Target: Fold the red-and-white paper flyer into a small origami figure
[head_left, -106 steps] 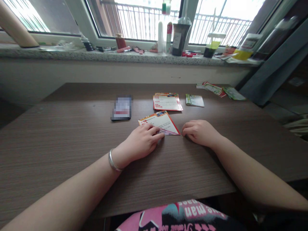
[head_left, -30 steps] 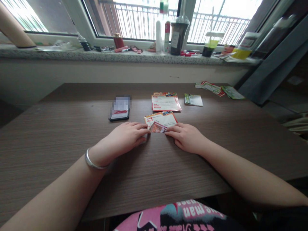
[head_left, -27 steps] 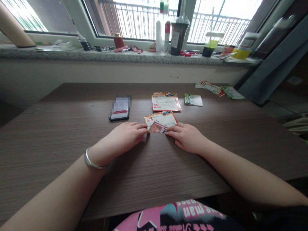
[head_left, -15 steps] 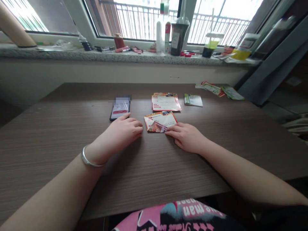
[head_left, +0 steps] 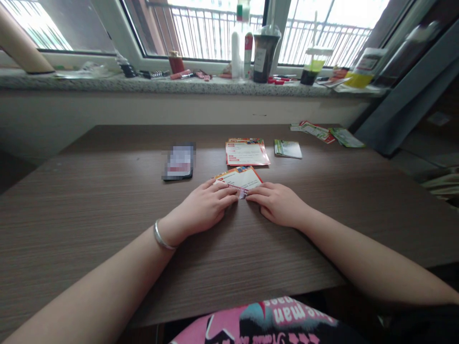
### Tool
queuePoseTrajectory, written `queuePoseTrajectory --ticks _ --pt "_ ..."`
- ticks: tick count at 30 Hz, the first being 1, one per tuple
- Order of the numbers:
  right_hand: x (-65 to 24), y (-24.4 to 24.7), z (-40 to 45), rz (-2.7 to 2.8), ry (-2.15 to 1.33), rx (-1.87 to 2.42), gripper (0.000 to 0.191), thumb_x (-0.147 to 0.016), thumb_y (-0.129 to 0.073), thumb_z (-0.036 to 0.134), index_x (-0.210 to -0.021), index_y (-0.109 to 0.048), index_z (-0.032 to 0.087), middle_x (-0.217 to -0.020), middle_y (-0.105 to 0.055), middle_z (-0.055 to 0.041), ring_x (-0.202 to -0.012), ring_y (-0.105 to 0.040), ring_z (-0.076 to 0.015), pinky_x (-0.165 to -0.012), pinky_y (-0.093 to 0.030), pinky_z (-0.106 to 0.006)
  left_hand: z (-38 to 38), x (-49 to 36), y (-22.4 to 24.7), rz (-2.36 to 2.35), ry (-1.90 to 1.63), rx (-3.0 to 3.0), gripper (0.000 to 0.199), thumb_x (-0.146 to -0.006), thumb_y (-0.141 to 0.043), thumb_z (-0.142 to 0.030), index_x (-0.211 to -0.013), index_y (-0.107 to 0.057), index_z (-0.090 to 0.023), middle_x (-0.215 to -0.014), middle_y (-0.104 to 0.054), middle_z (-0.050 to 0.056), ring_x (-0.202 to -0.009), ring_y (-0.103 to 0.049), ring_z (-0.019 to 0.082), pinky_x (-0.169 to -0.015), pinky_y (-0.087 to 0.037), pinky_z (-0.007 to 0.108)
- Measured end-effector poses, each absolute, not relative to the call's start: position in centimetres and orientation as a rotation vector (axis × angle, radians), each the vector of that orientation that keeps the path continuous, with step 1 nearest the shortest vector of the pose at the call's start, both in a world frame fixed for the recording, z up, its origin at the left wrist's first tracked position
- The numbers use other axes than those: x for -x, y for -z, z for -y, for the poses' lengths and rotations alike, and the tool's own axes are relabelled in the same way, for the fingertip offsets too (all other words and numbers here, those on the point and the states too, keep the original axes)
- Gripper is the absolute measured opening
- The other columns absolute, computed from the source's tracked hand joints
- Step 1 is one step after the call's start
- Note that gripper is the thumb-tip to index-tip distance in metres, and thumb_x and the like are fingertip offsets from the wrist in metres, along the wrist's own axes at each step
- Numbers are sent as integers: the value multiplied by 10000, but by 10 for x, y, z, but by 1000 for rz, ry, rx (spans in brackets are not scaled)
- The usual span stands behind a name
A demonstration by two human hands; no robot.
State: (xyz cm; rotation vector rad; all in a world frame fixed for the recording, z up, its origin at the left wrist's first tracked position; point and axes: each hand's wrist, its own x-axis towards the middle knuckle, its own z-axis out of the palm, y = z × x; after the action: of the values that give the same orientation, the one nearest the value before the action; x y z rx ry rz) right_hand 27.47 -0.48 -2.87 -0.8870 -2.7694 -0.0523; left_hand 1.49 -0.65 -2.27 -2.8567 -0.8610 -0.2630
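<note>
Orange-edged white printed card (head_left: 242, 177), near side partly folded over, lying on a brown table (head_left: 236, 263)

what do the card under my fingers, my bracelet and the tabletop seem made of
Card: probably paper or thin cardstock, since it folds over; finish unclear. Bracelet: likely polished metal, silvery with highlights. Tabletop: wood or woodgrain laminate, satin, by its brown streaks and soft sheen.

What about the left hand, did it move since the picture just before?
Yes, the left hand moved rightward, away from the phone, to the folded card.
</note>
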Motion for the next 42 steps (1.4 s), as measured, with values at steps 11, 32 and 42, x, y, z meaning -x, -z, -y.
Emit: queuePoseTrajectory --ticks 11,32,42 --pt "-280 29 4 2784 55 914 375 -849 -508 136 -1186 -658 197 -1252 -652 -50 -1053 -568 -242 -922 -480 -397 -1 0 15 858 284 2927 395 -844 -439 -75 -1121 -670 -234 -1282 -646 9 -1189 -581 196 -1055 -419 407" --pt "-271 31 11 2562 -411 905 302 -803 -509 69 -1054 -644 170 -1003 -709 -69 -906 -639 -189 -814 -513 -317 1 -2 32 1143 321 2714 360 -978 -411 -366 -1281 -595 -306 -1289 -582 81 -1112 -557 275 -955 -452 454" --pt "-280 32 0 2469 -228 789 284 -842 -524 99 -1088 -611 212 -1167 -687 -56 -1133 -582 -215 -1008 -455 -423 2 -5 27 1117 325 2969 264 -973 -440 -310 -1109 -647 -219 -1257 -601 81 -1141 -542 233 -999 -444 417"
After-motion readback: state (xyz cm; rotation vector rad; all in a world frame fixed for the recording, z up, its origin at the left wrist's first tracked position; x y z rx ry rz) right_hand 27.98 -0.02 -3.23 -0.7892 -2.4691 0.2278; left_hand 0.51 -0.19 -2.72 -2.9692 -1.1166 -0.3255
